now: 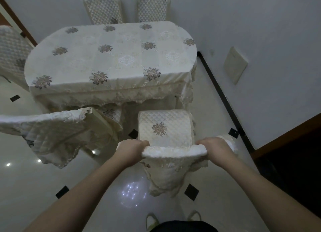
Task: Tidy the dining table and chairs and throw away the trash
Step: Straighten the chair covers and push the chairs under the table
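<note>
A cream quilted chair (165,127) with a flower on its seat stands in front of me, at the near right side of the oval dining table (111,56). My left hand (132,149) grips the left end of the chair's padded backrest top. My right hand (214,148) grips its right end. The table wears a cream flowered cloth with nothing lying on it. A second covered chair (52,127) stands to the left, turned at an angle away from the table.
Two chairs (104,7) stand against the wall beyond the table, and another chair (12,54) stands at its left end. A cream panel (235,65) is fixed on the right wall. A dark doorway (295,155) opens at the right. The floor is glossy tile.
</note>
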Motion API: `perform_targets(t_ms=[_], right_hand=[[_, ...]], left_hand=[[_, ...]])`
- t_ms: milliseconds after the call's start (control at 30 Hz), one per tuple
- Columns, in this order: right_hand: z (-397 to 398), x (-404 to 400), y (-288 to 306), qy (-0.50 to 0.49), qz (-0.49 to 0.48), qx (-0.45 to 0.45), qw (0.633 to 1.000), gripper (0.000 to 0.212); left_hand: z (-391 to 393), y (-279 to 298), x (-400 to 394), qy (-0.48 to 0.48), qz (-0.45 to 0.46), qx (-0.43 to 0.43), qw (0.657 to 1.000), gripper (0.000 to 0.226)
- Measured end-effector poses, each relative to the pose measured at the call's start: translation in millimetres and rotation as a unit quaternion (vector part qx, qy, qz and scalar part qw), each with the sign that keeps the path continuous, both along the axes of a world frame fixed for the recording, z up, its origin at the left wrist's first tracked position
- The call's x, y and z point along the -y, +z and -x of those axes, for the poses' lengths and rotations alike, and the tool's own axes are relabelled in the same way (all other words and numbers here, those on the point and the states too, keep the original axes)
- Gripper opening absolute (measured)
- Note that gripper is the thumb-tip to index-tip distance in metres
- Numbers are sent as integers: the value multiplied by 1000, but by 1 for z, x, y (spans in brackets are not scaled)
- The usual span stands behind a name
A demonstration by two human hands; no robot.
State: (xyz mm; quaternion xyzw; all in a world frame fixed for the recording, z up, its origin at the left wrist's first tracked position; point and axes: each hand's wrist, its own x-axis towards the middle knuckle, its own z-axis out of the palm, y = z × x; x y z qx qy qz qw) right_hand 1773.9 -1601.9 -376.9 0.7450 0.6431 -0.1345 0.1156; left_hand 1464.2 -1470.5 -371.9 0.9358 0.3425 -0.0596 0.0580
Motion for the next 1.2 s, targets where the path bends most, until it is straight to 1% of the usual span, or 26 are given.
perform_targets(t_ms=[67,200,300,433,633,700,800,933,1100,1200], right_hand=[[8,-7,5,13,-26,-2,1000,19],[24,-33,11,13,-20,-1,1000,15],[32,-48,11,16,-45,-10,999,16],[44,-71,17,14,-49,-6,999,13],[48,-95,21,9,-55,-18,998,26],[49,-102,17,6,-51,-20,998,27],[50,-117,12,12,-53,-6,998,25],[47,-139,1,26,-105,-27,994,25],[36,-171,3,26,-78,-22,996,32],[36,-182,2,19,-89,-19,996,34]], left_hand=[[10,0,-4,-4,-3,-3,1000,27],[25,6,-17,9,-14,-6,1000,27],[32,10,-31,26,-8,-10,1000,28],[37,16,-54,48,-1,-21,999,28],[36,24,-77,25,-20,-37,999,28],[36,21,-83,22,-22,-41,999,28],[37,19,-95,32,-19,-41,998,27],[36,8,-117,52,-24,-40,998,27],[28,-2,-140,87,-7,-28,996,29],[25,-1,-156,93,18,-32,995,29]])
